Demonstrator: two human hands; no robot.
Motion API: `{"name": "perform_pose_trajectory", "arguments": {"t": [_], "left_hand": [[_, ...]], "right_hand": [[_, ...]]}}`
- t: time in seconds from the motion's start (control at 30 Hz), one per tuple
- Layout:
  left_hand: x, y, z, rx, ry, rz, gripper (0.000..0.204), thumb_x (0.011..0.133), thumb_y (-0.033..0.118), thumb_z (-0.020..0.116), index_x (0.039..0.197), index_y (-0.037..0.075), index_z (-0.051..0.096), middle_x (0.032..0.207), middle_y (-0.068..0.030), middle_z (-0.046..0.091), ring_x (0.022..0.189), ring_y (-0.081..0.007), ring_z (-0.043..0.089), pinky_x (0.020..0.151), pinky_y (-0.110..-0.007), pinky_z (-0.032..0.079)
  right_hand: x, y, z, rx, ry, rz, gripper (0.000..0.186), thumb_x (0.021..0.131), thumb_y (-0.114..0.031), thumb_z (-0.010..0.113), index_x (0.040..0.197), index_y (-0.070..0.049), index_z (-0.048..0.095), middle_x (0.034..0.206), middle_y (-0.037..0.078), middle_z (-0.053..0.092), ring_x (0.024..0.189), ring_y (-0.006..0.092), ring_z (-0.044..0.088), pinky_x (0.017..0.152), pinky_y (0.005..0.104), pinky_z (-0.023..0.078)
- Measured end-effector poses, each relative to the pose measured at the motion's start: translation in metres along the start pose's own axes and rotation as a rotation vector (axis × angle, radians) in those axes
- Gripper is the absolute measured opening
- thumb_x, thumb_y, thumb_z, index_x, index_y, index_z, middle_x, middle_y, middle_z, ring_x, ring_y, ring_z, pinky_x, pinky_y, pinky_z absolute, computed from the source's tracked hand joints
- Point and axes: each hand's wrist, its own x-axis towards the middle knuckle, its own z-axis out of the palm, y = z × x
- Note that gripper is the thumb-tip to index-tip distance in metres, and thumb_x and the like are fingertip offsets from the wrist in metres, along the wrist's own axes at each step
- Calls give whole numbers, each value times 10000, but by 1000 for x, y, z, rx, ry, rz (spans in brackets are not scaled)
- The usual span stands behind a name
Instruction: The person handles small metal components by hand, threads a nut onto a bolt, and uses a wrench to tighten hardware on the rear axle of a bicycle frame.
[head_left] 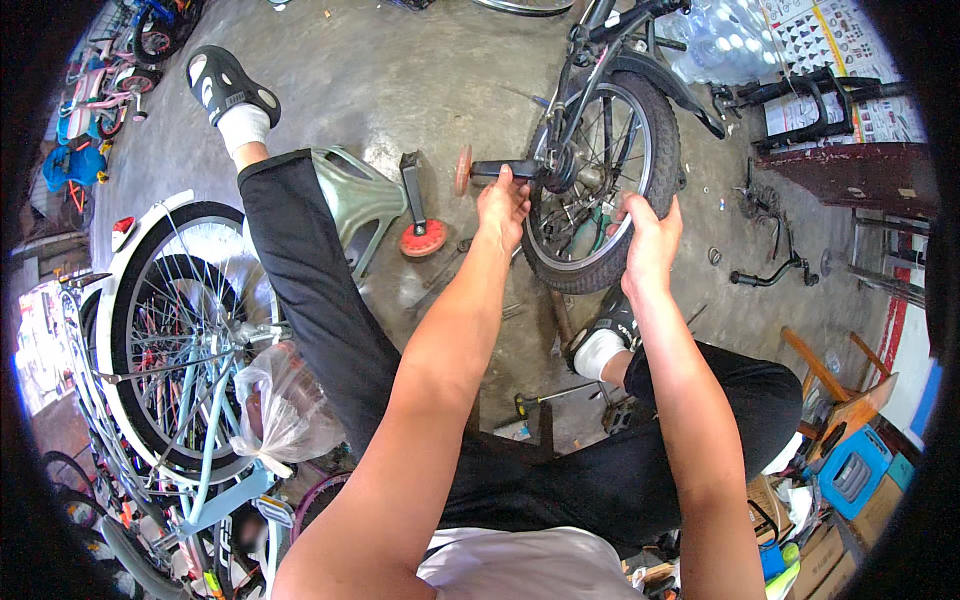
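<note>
A small black bicycle stands in front of me, with its spoked wheel (655, 130) toward me. My left hand (503, 207) is closed on the black bracket of a training wheel (463, 170), which has an orange-red rim. The bracket meets the bicycle at the wheel's axle. My right hand (652, 240) grips the near right side of the tyre, fingers bent round toward the spokes. Something with a green handle (588, 238) shows through the spokes beside those fingers; whether they touch it I cannot tell. A second training wheel (423, 238), red with a black bracket, lies left of my left hand.
A pale green stool (352, 195) stands beside my left leg. A white-tyred bicycle (150, 330) fills the left side. On the floor are a yellow-handled screwdriver (540, 400) and a crank arm (770, 275). A blue plastic piece (855, 472) and cardboard boxes sit at lower right.
</note>
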Motion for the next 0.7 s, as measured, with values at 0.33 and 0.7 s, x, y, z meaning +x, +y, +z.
{"name": "perform_pose_trajectory", "arguments": {"t": [0.33, 0.7], "left_hand": [[-1, 37, 14, -215, -95, 121, 135, 1056, 195, 589, 1101, 69, 611, 987, -83, 703, 848, -243, 672, 683, -389, 534], [-91, 120, -40, 526, -197, 99, 136, 1058, 158, 580, 1141, 53, 551, 1032, -70, 663, 856, -190, 663, 719, -365, 536]], "right_hand": [[6, 4, -7, 24, 18, -16, 228, 881, -110, 661, 1075, -44, 560, 758, 69, 609, 577, 181, 603, 532, 327, 522], [7, 1, -21, -21, 19, 51, 217, 885, -149, 655, 1056, -45, 572, 769, 87, 635, 578, 204, 625, 540, 336, 527]]}}
